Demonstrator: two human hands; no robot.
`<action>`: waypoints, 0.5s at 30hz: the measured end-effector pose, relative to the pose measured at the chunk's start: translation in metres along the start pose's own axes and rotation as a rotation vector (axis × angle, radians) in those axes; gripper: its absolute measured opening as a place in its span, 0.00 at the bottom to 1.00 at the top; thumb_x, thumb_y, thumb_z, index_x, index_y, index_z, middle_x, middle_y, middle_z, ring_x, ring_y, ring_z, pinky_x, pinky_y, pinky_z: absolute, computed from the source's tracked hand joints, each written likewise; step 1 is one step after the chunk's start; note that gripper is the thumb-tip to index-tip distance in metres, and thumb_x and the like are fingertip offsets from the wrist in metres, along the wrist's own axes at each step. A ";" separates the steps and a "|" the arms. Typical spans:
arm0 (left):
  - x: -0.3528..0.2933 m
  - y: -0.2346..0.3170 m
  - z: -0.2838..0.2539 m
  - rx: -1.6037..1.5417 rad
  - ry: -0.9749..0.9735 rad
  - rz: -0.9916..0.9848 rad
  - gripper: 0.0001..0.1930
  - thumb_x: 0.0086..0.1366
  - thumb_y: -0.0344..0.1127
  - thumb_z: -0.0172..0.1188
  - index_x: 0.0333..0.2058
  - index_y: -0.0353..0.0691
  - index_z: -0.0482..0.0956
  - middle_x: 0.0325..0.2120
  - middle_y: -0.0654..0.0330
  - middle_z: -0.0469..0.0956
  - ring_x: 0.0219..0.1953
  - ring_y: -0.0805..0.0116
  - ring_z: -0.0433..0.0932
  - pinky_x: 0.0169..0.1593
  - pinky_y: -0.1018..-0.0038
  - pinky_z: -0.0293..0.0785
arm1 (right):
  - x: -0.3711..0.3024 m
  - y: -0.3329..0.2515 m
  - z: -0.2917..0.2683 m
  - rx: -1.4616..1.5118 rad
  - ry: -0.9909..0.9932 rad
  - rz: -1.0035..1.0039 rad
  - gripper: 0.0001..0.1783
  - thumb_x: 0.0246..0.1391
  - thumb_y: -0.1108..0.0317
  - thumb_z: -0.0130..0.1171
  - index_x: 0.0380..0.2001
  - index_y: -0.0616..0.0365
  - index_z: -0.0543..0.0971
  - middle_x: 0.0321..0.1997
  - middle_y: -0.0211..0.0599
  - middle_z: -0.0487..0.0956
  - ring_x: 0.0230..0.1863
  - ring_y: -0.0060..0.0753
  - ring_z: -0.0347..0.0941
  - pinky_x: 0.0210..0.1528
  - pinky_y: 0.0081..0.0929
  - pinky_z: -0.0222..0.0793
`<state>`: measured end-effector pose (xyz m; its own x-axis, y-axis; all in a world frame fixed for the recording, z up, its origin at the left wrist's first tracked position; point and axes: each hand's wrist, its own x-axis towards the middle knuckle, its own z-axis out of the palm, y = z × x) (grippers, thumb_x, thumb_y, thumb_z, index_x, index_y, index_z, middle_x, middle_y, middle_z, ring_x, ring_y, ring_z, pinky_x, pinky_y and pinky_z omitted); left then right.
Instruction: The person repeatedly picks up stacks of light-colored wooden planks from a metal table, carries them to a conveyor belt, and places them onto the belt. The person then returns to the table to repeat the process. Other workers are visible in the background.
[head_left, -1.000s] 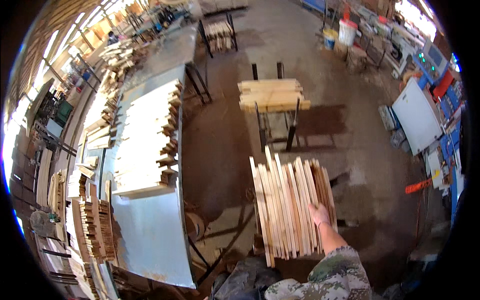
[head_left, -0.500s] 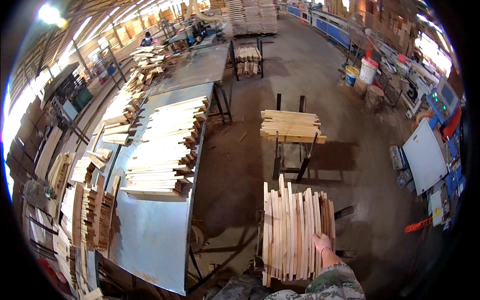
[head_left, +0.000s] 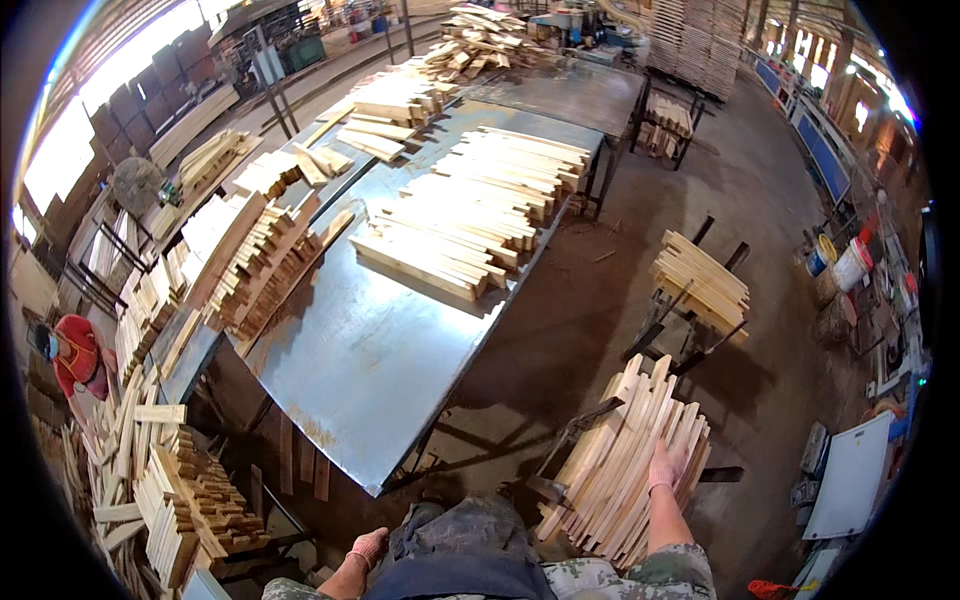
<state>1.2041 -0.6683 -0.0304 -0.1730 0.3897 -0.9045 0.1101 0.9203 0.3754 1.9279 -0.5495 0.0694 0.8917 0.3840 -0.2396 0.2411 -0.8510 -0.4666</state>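
Note:
My right hand [head_left: 665,465], in a pinkish glove, lies on top of a stack of pale wooden strips [head_left: 625,445], near its right side. Its fingers rest along the wood without wrapping round a strip. Dark metal uprights of a rack [head_left: 585,425] hold the stack. My left hand [head_left: 370,545], gloved alike, hangs low beside the dark cloth over my legs. Its fingers look curled in, and nothing shows in them. Ahead of it stands a long metal-topped table [head_left: 345,385], bearing a row of wooden strips [head_left: 460,225].
Another rack holds yellowish strips [head_left: 700,283] beyond the nearest stack. Uneven wood piles [head_left: 185,510] fill the left side, where a person in red [head_left: 82,355] stands. Buckets [head_left: 852,265] and a white panel [head_left: 848,480] are at the right. A tall timber stack [head_left: 697,45] stands far back.
My view has swung left, so the table and stacks sit farther right in it. My left hand and the person in red have come into view. My right hand stays on the nearest strips.

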 end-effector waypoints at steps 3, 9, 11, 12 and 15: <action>-0.010 -0.010 -0.002 -0.126 0.096 0.023 0.17 0.68 0.49 0.64 0.25 0.44 0.80 0.23 0.63 0.77 0.26 0.65 0.73 0.33 0.66 0.69 | -0.008 -0.054 0.029 0.190 0.029 -0.297 0.45 0.66 0.56 0.63 0.80 0.57 0.57 0.82 0.54 0.61 0.82 0.55 0.54 0.81 0.42 0.52; 0.021 -0.018 -0.050 -0.562 0.105 -0.089 0.15 0.64 0.47 0.66 0.22 0.46 0.80 0.21 0.64 0.78 0.23 0.69 0.73 0.29 0.68 0.67 | -0.064 -0.204 0.086 0.098 -0.095 -0.496 0.46 0.66 0.61 0.65 0.80 0.61 0.55 0.83 0.55 0.59 0.81 0.50 0.59 0.80 0.36 0.57; 0.029 -0.001 -0.062 -0.577 0.186 -0.059 0.15 0.62 0.47 0.65 0.21 0.48 0.79 0.19 0.66 0.76 0.20 0.70 0.70 0.26 0.70 0.62 | -0.056 -0.216 0.138 0.279 -0.178 -0.609 0.47 0.66 0.59 0.66 0.80 0.59 0.55 0.80 0.57 0.63 0.79 0.53 0.62 0.79 0.38 0.59; 0.030 0.019 -0.067 -0.586 0.227 -0.042 0.14 0.62 0.46 0.65 0.20 0.48 0.78 0.18 0.67 0.76 0.18 0.71 0.69 0.24 0.71 0.60 | -0.053 -0.227 0.163 0.373 -0.223 -0.666 0.47 0.65 0.58 0.66 0.80 0.58 0.55 0.79 0.58 0.64 0.78 0.54 0.64 0.78 0.40 0.60; 0.028 0.048 -0.081 -0.724 0.228 0.023 0.15 0.66 0.39 0.63 0.20 0.52 0.72 0.18 0.70 0.71 0.19 0.75 0.65 0.25 0.72 0.58 | -0.086 -0.281 0.198 0.272 -0.406 -0.690 0.45 0.66 0.63 0.65 0.79 0.62 0.57 0.80 0.56 0.63 0.81 0.48 0.60 0.80 0.36 0.57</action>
<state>1.1251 -0.6102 -0.0208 -0.3853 0.3344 -0.8601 -0.5398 0.6742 0.5040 1.7073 -0.2723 0.0528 0.3589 0.9291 -0.0890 0.5340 -0.2826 -0.7968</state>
